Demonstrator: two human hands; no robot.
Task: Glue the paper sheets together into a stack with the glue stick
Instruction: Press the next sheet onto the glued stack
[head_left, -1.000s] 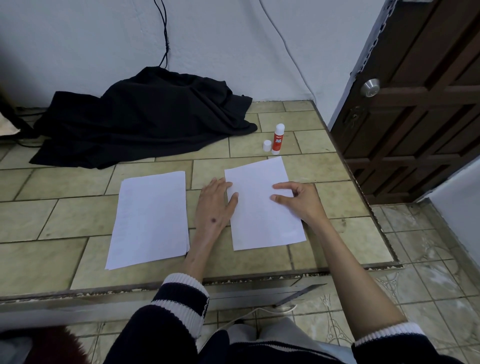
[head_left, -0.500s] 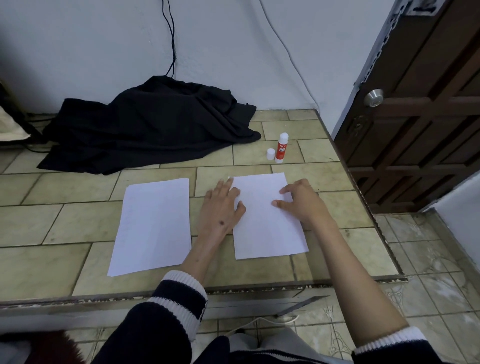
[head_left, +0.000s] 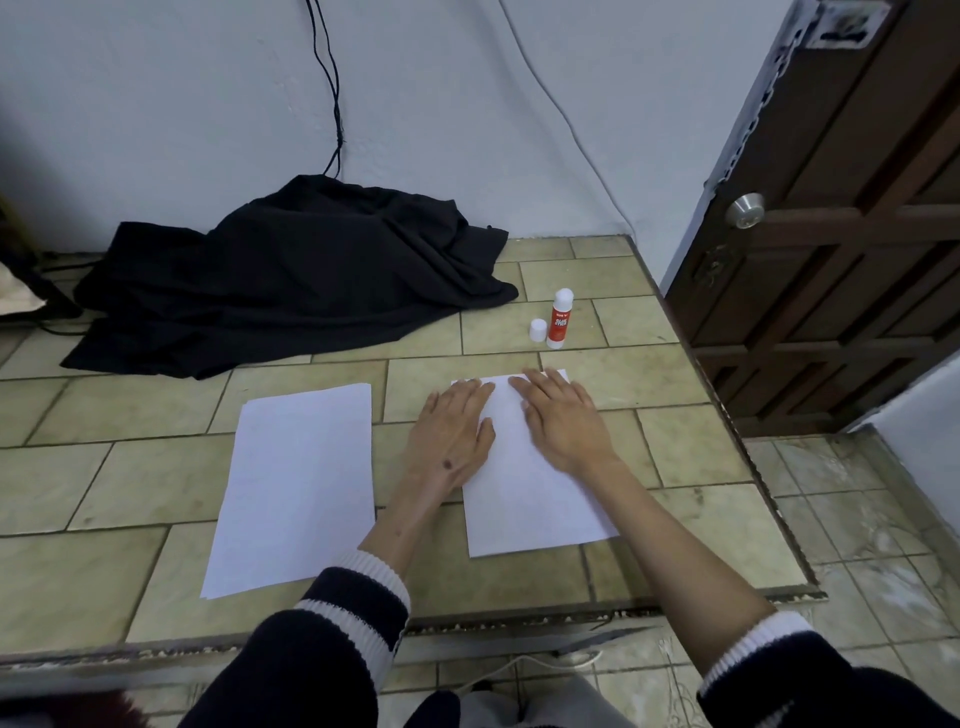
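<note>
White paper sheets (head_left: 298, 483), red glue stick (head_left: 560, 322)

Two paper sheets on tiled table (head_left: 156, 467): left sheet (head_left: 296, 483), right sheet (head_left: 524, 499) with left hand (head_left: 451, 434) and right hand (head_left: 563, 423) flat on its far half. Glue stick (head_left: 560, 318) upright behind right sheet, cap (head_left: 538, 330) just left of it. Cloth (head_left: 291, 280) at back, against wall.
</note>
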